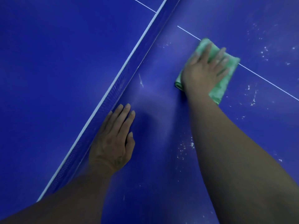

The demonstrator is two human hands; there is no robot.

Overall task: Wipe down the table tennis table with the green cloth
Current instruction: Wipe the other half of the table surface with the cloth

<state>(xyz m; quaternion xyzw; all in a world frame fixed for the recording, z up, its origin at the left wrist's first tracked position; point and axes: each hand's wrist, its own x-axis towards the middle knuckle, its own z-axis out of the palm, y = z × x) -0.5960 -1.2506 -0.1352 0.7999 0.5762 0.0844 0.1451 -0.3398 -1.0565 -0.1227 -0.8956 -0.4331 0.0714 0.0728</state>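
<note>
While the left hand (113, 139) lies flat on the blue tabletop (161, 110), fingers straight and close together, the right hand (207, 68) presses a folded green cloth (219, 88) against the surface farther out. The right hand is open too, its fingers spread across the top of the cloth, and both hand and cloth are slightly blurred. The cloth sits squarely over the thin white line (268, 81) that runs down the middle of the tabletop, hiding a short stretch of it; green edges show beyond the fingertips, beside the wrist and along the outer side of the hand. The left hand rests just beside the foot of the net (113, 94), its little finger nearly touching the mesh, with the net's white top band running diagonally across the view. White specks and smears (252, 101) dot the tabletop to the right of the cloth, and a smaller scatter lies near the right forearm. Both bare forearms reach in from the lower edge, well apart from each other.
</note>
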